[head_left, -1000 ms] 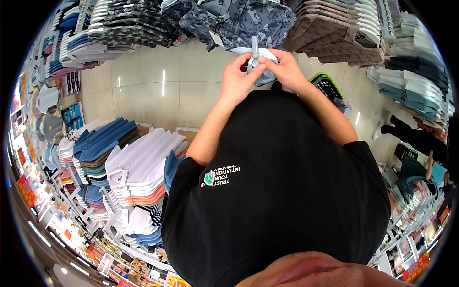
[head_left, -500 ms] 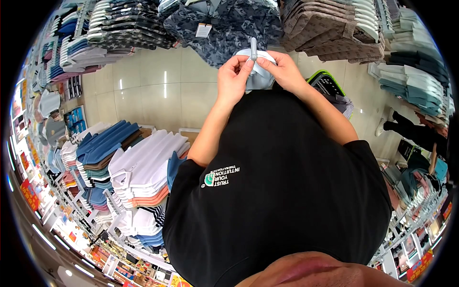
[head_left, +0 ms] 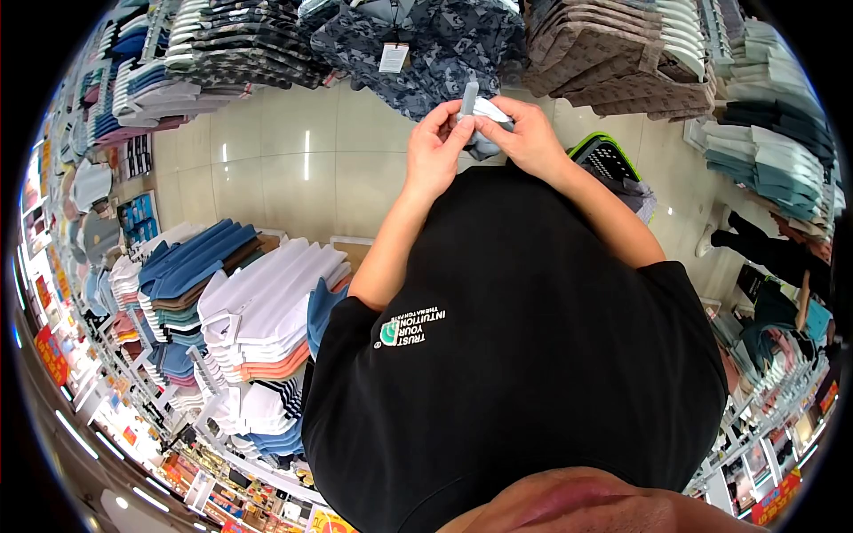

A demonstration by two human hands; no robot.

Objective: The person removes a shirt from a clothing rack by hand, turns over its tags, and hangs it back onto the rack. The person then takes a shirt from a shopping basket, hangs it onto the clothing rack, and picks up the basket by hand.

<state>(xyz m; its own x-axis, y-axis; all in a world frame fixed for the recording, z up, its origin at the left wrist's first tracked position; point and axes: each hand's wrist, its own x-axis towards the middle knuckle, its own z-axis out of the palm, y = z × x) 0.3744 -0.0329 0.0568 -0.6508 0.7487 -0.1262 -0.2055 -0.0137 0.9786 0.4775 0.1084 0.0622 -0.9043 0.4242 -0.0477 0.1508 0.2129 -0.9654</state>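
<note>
My left hand [head_left: 435, 149] is closed, thumb and fingers pinching a light grey strip [head_left: 469, 96] that points upward. To its right, my right hand [head_left: 531, 140] is closed on the white edge of a small light grey cloth item [head_left: 482, 146]. Strip and cloth meet between the fingertips, and whether they are one piece I cannot tell. Both hands are close together in front of my black shirt [head_left: 524, 338]. Just beyond them hangs a dark blue-grey patterned shirt [head_left: 426, 58] with a white tag [head_left: 394, 58].
Brown patterned shirts [head_left: 604, 67] hang at the far right, dark patterned ones [head_left: 253, 44] at the far left. Folded white shirts [head_left: 271, 289] are stacked at my left. A green-rimmed black basket [head_left: 609, 160] stands at my right. Another person's dark-clad leg [head_left: 764, 244] shows farther right.
The grey strip has tilted and shifted slightly down and left. The white edge is now bunched near my right fingertips. The hanging tag appears further right.
</note>
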